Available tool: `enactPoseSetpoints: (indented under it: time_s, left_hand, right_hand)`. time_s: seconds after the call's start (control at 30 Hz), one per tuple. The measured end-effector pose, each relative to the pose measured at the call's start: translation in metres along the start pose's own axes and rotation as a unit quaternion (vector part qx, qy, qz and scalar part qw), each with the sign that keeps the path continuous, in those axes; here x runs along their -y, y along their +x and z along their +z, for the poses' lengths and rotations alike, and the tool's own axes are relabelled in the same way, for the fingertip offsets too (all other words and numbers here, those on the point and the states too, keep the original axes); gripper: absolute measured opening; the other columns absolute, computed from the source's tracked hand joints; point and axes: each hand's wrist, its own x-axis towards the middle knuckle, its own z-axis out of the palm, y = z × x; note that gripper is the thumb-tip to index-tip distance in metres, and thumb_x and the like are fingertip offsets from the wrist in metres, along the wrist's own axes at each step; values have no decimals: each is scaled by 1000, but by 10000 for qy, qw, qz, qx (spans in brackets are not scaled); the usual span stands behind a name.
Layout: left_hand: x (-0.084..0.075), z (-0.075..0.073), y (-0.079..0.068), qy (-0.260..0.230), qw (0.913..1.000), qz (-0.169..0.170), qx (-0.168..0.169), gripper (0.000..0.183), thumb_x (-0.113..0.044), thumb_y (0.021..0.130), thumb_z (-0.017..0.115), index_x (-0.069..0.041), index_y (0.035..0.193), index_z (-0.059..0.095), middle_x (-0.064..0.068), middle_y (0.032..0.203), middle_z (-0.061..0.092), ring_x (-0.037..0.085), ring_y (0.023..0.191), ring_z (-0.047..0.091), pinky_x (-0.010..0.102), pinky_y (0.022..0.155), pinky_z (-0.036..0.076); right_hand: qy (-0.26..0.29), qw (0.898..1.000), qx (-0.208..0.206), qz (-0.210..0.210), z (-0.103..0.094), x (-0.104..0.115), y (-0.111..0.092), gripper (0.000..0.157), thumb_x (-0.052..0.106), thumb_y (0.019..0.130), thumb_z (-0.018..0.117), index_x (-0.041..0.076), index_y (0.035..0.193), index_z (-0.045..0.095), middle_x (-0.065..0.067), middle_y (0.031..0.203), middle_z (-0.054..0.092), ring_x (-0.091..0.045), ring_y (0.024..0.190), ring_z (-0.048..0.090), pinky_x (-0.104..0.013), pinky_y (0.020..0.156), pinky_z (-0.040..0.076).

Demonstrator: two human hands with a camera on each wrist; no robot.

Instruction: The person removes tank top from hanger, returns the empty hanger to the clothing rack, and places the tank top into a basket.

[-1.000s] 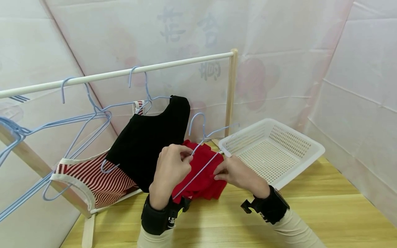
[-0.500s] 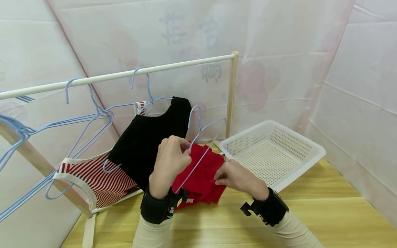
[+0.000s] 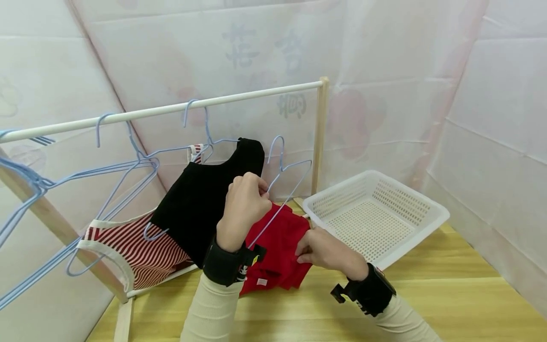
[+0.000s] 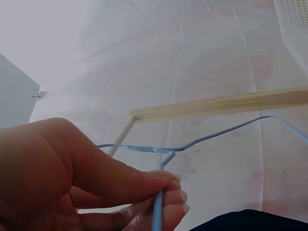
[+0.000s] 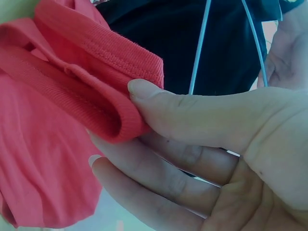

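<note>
My left hand (image 3: 243, 209) pinches a light blue wire hanger (image 3: 281, 169) by one sloping shoulder, close below the hook. In the left wrist view, thumb and fingers close on the hanger wire (image 4: 157, 211). Below and behind the hanger, a bunched red garment (image 3: 282, 247) with a small white label lies on the table. My right hand (image 3: 329, 251) pinches its right edge. The right wrist view shows thumb and fingers on a stitched, folded band of the red cloth (image 5: 53, 159). Which garment opening this is, I cannot tell.
On the rack's white rail (image 3: 256, 95) hang a black top (image 3: 209, 190), a red-striped garment (image 3: 141, 247) and several blue hangers (image 3: 25, 180) at left. A white perforated basket (image 3: 384, 251) stands right, behind my right hand. The rack's wooden post (image 3: 319, 137) rises at centre.
My left hand has lifted the hanger upward and slightly right, farther above the red garment. The right hand stays nearly in place, still pinching the cloth.
</note>
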Motion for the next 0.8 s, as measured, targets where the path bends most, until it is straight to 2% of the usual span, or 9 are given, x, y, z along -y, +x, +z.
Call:
enactPoseSetpoints:
  time_s: [0.07,0.17,0.3,0.43,0.63,0.8]
  left_hand:
    - [-1,2,3,91,10000,-19,-22,6,-3,88,75,-2,90,81,11,81,76,23,72,67,38,66,60]
    - [-2,4,8,202,9998,40,-72,7,-1,86,74,-2,82,80,10,71,71,22,65,62,34,58,56]
    - [-6,5,15,264,9994,192,-60,18,4,84,69,-3,67,73,5,56,51,19,55,46,26,44,42]
    - [-10,4,21,349,9991,223,-17,26,7,82,64,-3,58,65,1,54,35,16,53,33,24,40,30]
    - [-16,2,30,519,9986,120,25,27,5,81,65,-4,56,60,2,56,37,18,57,38,25,40,31]
    - [-19,4,37,629,9980,58,32,20,1,83,68,-4,64,66,8,65,60,21,65,55,32,48,49]
  right_hand:
    - [-35,10000,12,-37,2,0,0,4,7,82,85,8,83,82,3,78,77,1,71,63,-15,65,53]
    - [-72,9999,21,-109,5,-1,0,4,6,82,85,7,84,82,2,79,78,1,70,65,-14,65,52]
    - [-120,9998,34,-181,7,-1,-1,4,6,82,85,8,82,82,3,78,78,2,69,64,-13,64,51]
    - [-108,9997,110,-184,9,-3,0,4,6,82,85,8,83,82,3,78,77,4,68,62,-12,63,50]
    - [-38,9997,221,-111,9,-4,1,4,5,83,84,8,84,82,2,79,77,4,68,62,-12,63,51]
    - [135,9989,436,85,7,-2,-2,4,5,84,84,7,87,81,3,80,77,4,69,63,-14,64,51]
